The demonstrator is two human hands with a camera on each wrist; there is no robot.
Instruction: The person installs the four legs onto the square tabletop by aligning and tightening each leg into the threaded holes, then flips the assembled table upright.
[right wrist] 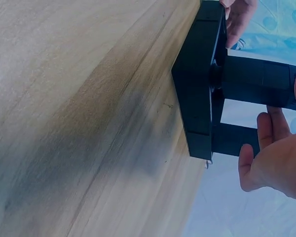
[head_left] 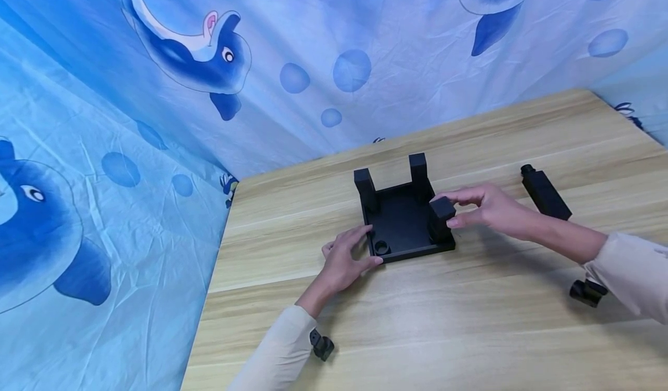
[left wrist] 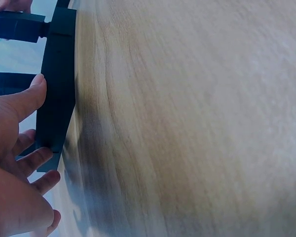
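A person's right hand pinches an upright black leg while the left hand, fingers spread, touches the square black base between them, apparently to keep it steady on the bench.

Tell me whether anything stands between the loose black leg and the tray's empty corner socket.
In the head view, the right hand and the standing leg it pinches are on the straight line from the loose leg to the socket. Nothing visible covers the socket's opening.

Cream long sleeves have gathered cuffs, with a small black device at each wrist.
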